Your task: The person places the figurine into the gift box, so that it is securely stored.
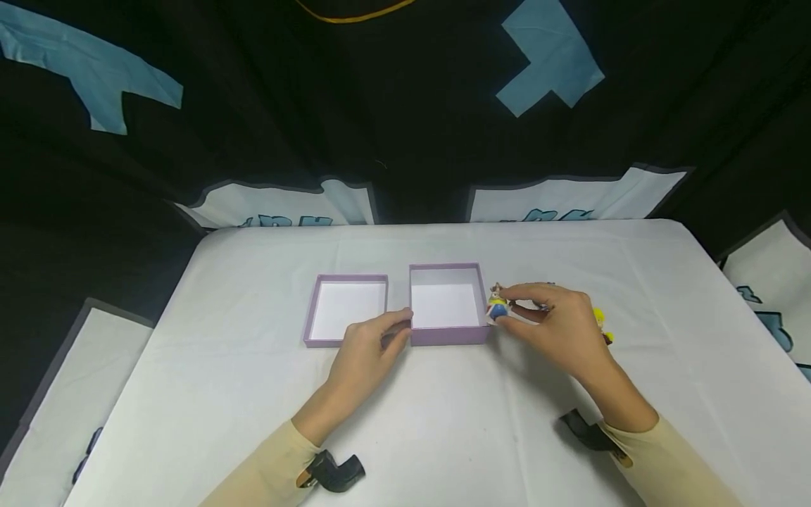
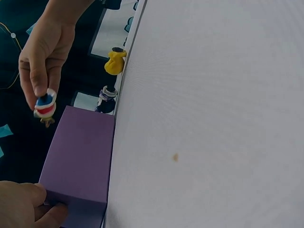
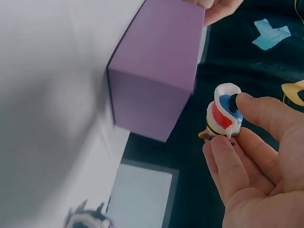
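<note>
My right hand pinches a small figurine in blue, yellow, white and red between thumb and fingers. It is beside the upper right side of an open purple box with a white inside. In the right wrist view the figurine is tilted, its blue part under the thumb. My left hand holds the box at its left wall, thumb low on the side and a finger near the rim. The left wrist view shows those fingers against the purple box.
A shallow purple-rimmed lid lies left of the box on the white-covered table. Right of the box stand a yellow figurine and a purple, white and dark figurine; my right hand partly covers them in the head view.
</note>
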Motion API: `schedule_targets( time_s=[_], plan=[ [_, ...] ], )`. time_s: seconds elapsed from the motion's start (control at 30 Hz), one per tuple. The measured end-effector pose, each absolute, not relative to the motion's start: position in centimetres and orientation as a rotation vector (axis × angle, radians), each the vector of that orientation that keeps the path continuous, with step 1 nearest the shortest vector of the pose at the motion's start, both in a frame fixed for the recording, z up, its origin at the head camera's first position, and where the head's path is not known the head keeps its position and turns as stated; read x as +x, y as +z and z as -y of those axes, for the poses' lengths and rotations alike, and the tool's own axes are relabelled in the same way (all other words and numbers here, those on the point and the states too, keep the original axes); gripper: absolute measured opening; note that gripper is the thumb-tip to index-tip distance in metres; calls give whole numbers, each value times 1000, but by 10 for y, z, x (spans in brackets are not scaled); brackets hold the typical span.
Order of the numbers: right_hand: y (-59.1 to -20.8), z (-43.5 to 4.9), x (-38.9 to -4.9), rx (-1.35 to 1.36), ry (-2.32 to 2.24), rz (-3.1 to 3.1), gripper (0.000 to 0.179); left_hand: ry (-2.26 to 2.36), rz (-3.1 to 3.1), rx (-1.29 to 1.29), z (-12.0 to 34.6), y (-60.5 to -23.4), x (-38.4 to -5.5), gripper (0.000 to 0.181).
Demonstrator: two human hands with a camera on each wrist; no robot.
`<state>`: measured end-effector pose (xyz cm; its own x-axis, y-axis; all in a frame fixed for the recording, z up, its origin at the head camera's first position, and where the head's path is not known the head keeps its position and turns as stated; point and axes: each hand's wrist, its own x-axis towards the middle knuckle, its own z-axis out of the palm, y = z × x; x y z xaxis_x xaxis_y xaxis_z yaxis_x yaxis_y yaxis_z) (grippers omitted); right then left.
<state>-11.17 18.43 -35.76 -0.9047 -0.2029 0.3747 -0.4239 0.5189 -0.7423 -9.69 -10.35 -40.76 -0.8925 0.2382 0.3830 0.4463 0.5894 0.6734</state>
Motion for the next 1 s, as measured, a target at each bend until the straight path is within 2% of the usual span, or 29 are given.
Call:
schedule_targets(
  time_s=[1.0],
  plan=[
    [-372, -118, -146, 703, 1175, 2790, 29, -1181, 2563, -584, 105, -408, -98, 27]
  ],
)
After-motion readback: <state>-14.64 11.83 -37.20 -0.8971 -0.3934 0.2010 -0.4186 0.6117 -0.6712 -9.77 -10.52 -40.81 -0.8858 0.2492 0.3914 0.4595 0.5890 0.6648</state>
